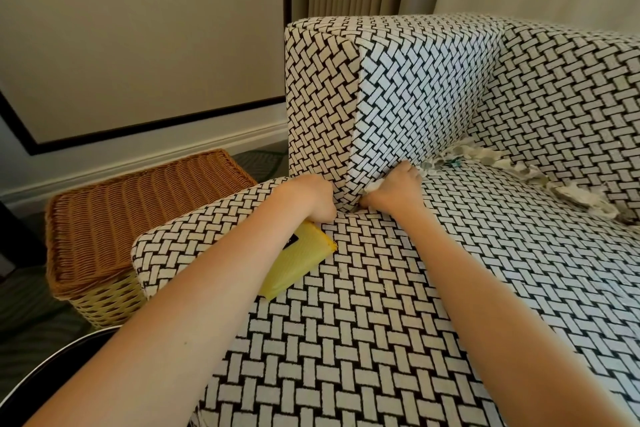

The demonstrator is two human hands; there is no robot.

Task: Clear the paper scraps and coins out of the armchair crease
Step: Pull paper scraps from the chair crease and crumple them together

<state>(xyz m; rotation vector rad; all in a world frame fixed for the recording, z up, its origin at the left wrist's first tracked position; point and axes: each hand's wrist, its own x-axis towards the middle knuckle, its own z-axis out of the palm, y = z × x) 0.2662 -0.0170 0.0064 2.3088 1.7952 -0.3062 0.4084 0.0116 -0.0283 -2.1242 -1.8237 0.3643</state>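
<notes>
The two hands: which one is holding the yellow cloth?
The left hand grips the yellow cloth at the seat's front corner. The right hand is at the crease, closed on paper scraps.

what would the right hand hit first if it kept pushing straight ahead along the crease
The right hand points up along the crease, so it would most likely meet the paper scraps bunched just beyond its fingers, next to the armrest. Depth is hard to judge here.
</notes>
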